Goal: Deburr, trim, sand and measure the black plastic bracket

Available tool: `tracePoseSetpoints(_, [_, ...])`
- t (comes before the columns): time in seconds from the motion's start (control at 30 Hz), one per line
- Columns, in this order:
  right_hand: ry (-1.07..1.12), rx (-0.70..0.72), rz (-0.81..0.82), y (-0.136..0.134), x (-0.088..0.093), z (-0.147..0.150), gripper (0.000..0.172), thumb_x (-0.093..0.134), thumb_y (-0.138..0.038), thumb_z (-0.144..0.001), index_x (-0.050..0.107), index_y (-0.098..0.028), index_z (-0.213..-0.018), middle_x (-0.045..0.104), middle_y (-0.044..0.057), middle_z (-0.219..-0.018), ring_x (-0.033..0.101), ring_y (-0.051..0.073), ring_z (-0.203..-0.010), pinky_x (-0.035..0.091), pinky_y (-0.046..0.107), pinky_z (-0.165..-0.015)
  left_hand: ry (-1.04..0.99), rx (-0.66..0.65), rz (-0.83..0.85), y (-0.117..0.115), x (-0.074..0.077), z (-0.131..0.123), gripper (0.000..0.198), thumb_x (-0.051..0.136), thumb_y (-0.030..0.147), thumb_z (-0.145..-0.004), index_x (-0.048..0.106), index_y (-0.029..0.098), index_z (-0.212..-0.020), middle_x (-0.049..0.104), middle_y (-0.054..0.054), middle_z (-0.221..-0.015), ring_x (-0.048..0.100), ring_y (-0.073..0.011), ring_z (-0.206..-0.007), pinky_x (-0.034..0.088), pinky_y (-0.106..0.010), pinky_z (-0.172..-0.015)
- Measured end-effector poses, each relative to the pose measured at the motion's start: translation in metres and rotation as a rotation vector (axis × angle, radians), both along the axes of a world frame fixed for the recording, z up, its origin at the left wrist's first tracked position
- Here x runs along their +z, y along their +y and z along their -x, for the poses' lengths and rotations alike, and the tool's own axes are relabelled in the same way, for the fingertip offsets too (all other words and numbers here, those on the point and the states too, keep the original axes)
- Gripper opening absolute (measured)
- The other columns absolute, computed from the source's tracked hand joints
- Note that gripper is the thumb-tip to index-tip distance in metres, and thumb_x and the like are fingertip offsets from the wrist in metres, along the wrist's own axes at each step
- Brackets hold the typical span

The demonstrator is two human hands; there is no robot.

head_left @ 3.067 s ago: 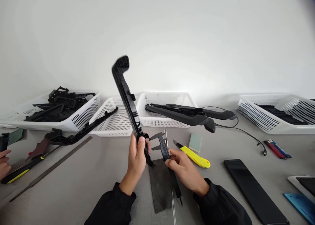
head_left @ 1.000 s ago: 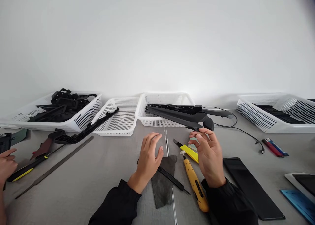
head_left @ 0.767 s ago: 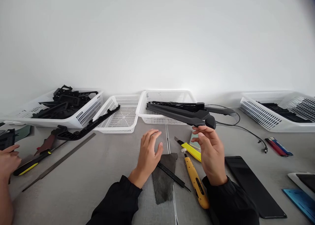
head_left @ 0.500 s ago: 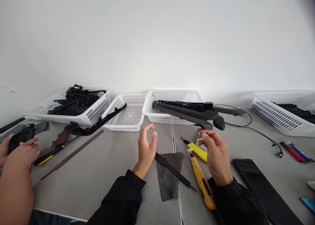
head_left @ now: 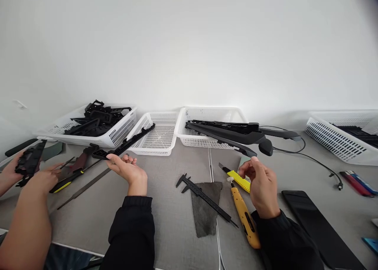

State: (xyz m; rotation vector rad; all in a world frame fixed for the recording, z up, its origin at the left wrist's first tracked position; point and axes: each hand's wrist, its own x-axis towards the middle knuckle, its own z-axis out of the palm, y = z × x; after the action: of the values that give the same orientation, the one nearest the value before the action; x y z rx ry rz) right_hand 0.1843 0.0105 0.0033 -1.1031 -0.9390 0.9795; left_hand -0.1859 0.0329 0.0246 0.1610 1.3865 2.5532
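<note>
A long black plastic trim strip point(head_left: 132, 141) leans on the rim of the small white basket point(head_left: 159, 150). My left hand point(head_left: 130, 171), palm turned up, has its thumb over the near end of that strip and its fingers curled below. My right hand point(head_left: 261, 185) is closed, fingers curled, just under the tip of a dark grey trim piece point(head_left: 230, 135) lying across the middle basket. Whether anything is in those fingers cannot be made out. Below lie a black caliper point(head_left: 203, 199), a dark cloth point(head_left: 203, 222), a yellow snap-off knife point(head_left: 239, 180) and a yellow-handled tool point(head_left: 245, 219).
At left a co-worker's hands point(head_left: 44, 181) hold a black plastic part point(head_left: 29, 159). Nearby lie a flat file point(head_left: 85, 189) and a yellow-black handled tool point(head_left: 66, 181). White baskets with black parts stand along the wall. A phone point(head_left: 319, 226) and a cable point(head_left: 319, 163) are at right.
My left hand has moved left from above the caliper to the near end of the black strip, and its fingers have curled. My right hand stays near the grey trim's tip.
</note>
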Motion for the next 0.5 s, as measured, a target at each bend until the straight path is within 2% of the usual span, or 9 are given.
tracePoseSetpoints(0.1, [0.045, -0.027, -0.016, 0.003, 0.001, 0.000, 0.050, 0.073, -0.065, -0.095, 0.069, -0.021, -0.072, 0.063, 0.001, -0.065, 0.055, 0.016, -0.061, 0.044, 0.030, -0.057, 0.077, -0.083, -0.024, 0.001, -0.002, -0.002, 0.044, 0.055, 0.065, -0.105, 0.044, 0.028, -0.125, 0.050, 0.009, -0.075, 0.052, -0.0123, -0.063, 0.046, -0.027, -0.071])
tracePoseSetpoints(0.17, [0.082, -0.039, -0.031, 0.005, 0.003, -0.002, 0.042, 0.077, -0.062, -0.092, 0.074, -0.020, -0.086, 0.066, 0.000, -0.068, 0.055, 0.015, -0.059, 0.043, 0.029, -0.055, 0.092, -0.110, -0.027, 0.003, -0.001, -0.007, 0.043, 0.056, 0.062, -0.104, 0.043, 0.028, -0.125, 0.058, 0.007, -0.079, 0.056, -0.0128, -0.063, 0.049, -0.029, -0.075])
tracePoseSetpoints(0.27, [0.128, -0.038, -0.044, 0.008, 0.007, -0.004, 0.037, 0.079, -0.055, -0.090, 0.075, -0.021, -0.106, 0.075, 0.003, -0.076, 0.058, 0.016, -0.059, 0.044, 0.029, -0.056, 0.156, -0.192, -0.060, 0.003, 0.004, -0.019, 0.048, 0.055, 0.058, -0.103, 0.039, 0.027, -0.136, 0.075, -0.005, -0.100, 0.065, -0.0161, -0.069, 0.053, -0.035, -0.081])
tracePoseSetpoints(0.37, [0.143, -0.035, -0.020, 0.008, 0.010, -0.003, 0.035, 0.079, -0.052, -0.089, 0.074, -0.021, -0.105, 0.076, 0.003, -0.077, 0.058, 0.015, -0.058, 0.044, 0.029, -0.054, 0.282, -0.366, -0.120, 0.002, 0.006, -0.035, 0.056, 0.051, 0.065, -0.102, 0.045, 0.025, -0.141, 0.076, -0.018, -0.125, 0.073, -0.0217, -0.085, 0.055, -0.039, -0.085])
tracePoseSetpoints(0.43, [0.143, -0.027, 0.010, 0.007, 0.010, -0.001, 0.036, 0.077, -0.054, -0.090, 0.074, -0.021, -0.104, 0.075, 0.003, -0.076, 0.056, 0.015, -0.058, 0.043, 0.029, -0.054, 0.343, -0.487, -0.129, 0.001, 0.005, -0.046, 0.060, 0.052, 0.072, -0.101, 0.055, 0.023, -0.137, 0.074, -0.020, -0.129, 0.074, -0.0237, -0.093, 0.056, -0.039, -0.087])
tracePoseSetpoints(0.5, [0.164, -0.015, 0.035, 0.007, 0.010, -0.001, 0.042, 0.072, -0.061, -0.093, 0.075, -0.020, -0.103, 0.074, 0.003, -0.074, 0.056, 0.015, -0.058, 0.043, 0.029, -0.054, 0.388, -0.566, -0.103, 0.000, 0.001, -0.055, 0.057, 0.059, 0.071, -0.099, 0.062, 0.022, -0.130, 0.074, -0.018, -0.125, 0.074, -0.0243, -0.098, 0.057, -0.038, -0.087])
